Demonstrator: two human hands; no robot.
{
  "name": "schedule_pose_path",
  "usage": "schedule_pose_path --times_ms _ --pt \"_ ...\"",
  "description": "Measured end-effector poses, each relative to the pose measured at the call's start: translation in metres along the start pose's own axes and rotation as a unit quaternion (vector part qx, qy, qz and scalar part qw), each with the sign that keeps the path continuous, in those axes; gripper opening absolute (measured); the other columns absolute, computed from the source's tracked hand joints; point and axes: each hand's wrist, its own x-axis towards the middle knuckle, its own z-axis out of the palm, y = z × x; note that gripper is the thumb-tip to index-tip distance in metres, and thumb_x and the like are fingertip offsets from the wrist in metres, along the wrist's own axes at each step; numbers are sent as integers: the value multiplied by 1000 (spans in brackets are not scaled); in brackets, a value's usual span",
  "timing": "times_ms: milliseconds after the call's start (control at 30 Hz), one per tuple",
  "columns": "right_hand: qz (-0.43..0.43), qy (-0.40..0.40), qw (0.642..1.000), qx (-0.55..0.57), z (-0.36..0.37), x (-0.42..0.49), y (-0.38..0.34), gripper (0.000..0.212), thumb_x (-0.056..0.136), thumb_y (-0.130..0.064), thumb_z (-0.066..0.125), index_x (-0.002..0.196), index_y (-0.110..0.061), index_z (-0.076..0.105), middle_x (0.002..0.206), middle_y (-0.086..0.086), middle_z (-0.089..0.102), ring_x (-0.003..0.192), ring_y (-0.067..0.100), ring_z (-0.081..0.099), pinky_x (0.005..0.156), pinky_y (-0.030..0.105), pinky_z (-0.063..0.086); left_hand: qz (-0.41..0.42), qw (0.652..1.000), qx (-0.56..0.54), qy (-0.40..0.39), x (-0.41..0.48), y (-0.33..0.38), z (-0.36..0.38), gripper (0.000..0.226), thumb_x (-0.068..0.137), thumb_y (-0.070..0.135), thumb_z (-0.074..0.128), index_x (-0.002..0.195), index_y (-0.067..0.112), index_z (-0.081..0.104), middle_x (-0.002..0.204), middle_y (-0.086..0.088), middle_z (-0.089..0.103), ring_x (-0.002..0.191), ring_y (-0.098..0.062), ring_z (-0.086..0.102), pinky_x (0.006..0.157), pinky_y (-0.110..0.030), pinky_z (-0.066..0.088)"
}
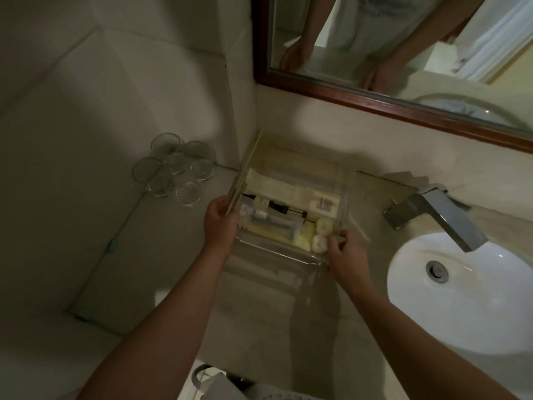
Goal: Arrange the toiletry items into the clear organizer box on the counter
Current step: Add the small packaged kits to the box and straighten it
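Between left hand [219, 223], gripping lid [245, 176], and right hand [346, 254], gripping corner: organizer box [275, 249].

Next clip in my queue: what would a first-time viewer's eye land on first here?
The clear plastic organizer box mid-counter, packed with pale tubes and packets, draws the eye; the left hand grips a thin flat panel at its left edge, the right hand holds its near right corner. A cluster of round clear glasses sits to the left, a white oval sink under a grey metal faucet to the right.
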Motion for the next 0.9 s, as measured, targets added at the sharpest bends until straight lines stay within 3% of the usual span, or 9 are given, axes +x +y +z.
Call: schedule_pose_path --times_ms 133,267,467,633,733,900 --pt "20 12 999 25 2 0 -3 60 92 -46 59 138 -12 39 101 6 64 86 19 66 77 41 58 3 1000 -18 -2 0 1 7 42 77 1 59 116 16 57 104 2 64 94 -15 61 81 -28 49" --pt "56 15 997 55 5 6 -11 72 88 -51 62 142 -15 29 113 7 62 84 13 62 72 31 52 12 999 -37 -6 1 6 15 42 76 -2 59 111 20 54 99 8 62 89 -9 60 78 -24 49" --pt "84 16 996 19 6 14 -28 92 83 -60 63 147 -13 16 144 17 45 125 35 52 100 45 44 22 999 -46 0 8 7 24 43 76 -3 60 109 24 53 97 11 61 88 -6 59 75 -20 47" --pt "85 22 996 29 12 21 -30 98 81 -56 69 148 -15 11 144 16 44 124 34 53 98 45 48 28 998 -52 -7 14 9 28 49 72 -2 67 114 20 53 98 9 62 88 -8 61 78 -24 51" --pt "76 17 995 61 14 24 -29 102 77 -51 75 149 -17 11 148 15 34 128 32 49 102 41 45 53 998 -37 -16 22 8 30 53 67 8 72 111 28 50 105 4 63 95 -13 62 82 -30 52" --pt "65 9 996 53 15 25 -23 112 74 -40 82 153 -14 6 154 15 14 133 31 41 106 33 36 97 989 88 -70 33 3 28 73 75 7 70 137 27 38 124 4 54 109 -9 55 87 -17 47"
